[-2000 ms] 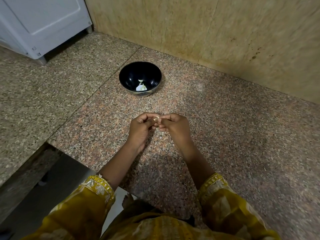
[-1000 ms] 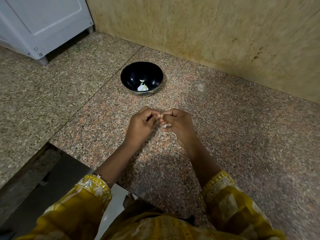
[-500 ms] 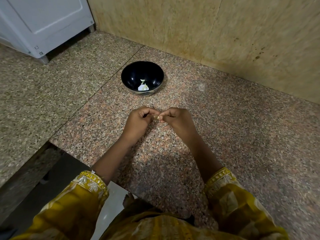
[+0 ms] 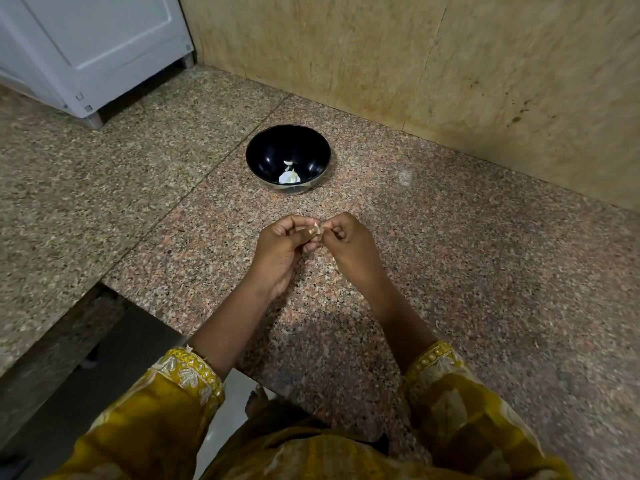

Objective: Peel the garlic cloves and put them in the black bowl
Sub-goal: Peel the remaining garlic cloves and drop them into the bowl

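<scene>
A small garlic clove (image 4: 314,231) sits between my two hands above the granite counter. My left hand (image 4: 282,249) pinches it with curled fingers. My right hand (image 4: 348,244) pinches its other side, and a pale flake of skin sticks up at the top. Beyond the hands stands the black bowl (image 4: 265,152), upright. White garlic pieces (image 4: 289,176) lie at its bottom. Most of the clove is hidden by my fingers.
The speckled granite counter (image 4: 450,271) runs to a beige tiled wall (image 4: 415,64) behind the bowl. A white appliance (image 4: 86,46) stands at the far left. The counter's front edge drops to the floor (image 4: 114,358) at lower left.
My hands have stayed together on the clove, fingers shifting slightly as they work at its skin. The bowl has not moved.
</scene>
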